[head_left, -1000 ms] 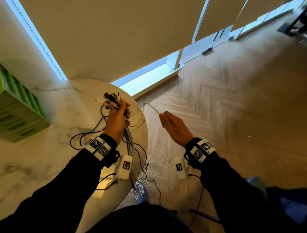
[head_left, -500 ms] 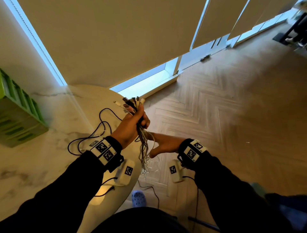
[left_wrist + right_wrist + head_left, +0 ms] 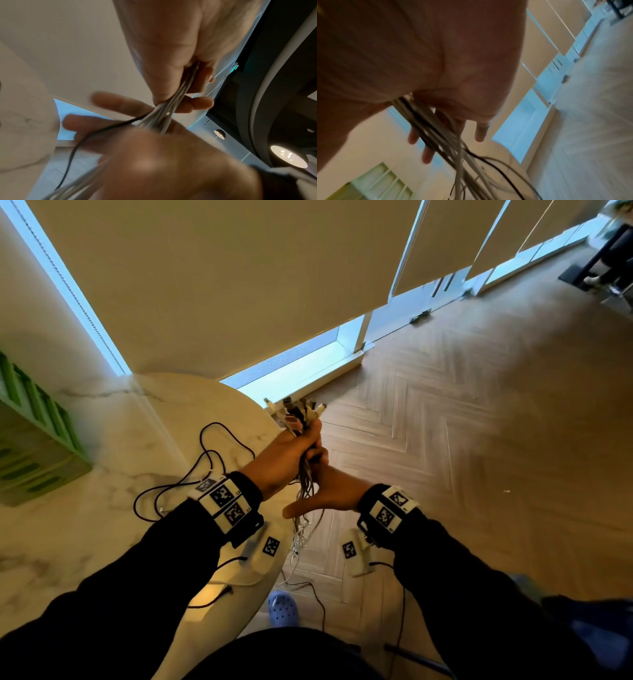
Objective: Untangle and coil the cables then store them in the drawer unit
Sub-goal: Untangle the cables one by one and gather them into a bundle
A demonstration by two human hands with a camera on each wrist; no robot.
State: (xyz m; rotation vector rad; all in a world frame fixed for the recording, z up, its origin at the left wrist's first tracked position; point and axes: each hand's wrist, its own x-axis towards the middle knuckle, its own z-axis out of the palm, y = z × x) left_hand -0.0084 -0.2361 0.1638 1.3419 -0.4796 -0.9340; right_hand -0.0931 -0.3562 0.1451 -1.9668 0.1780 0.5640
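Note:
My left hand grips a bundle of white and black cables just past the table's right edge. Their connectors fan out above the fist. The strands hang down towards the floor. My right hand sits directly under the left, thumb stretched out to the left and fingers straight, with the strands running between them. A black cable lies in loose loops on the marble table. The green drawer unit stands at the table's far left.
Herringbone wood floor fills the right side. A blue clog and trailing cable ends lie on the floor below the hands. Blinds and a low window strip run behind the table. Dark furniture stands far right.
The left hand carried the bundle rightwards off the table edge. The right hand let go of the white cable it was pulling out and came in under the left hand, among the hanging strands.

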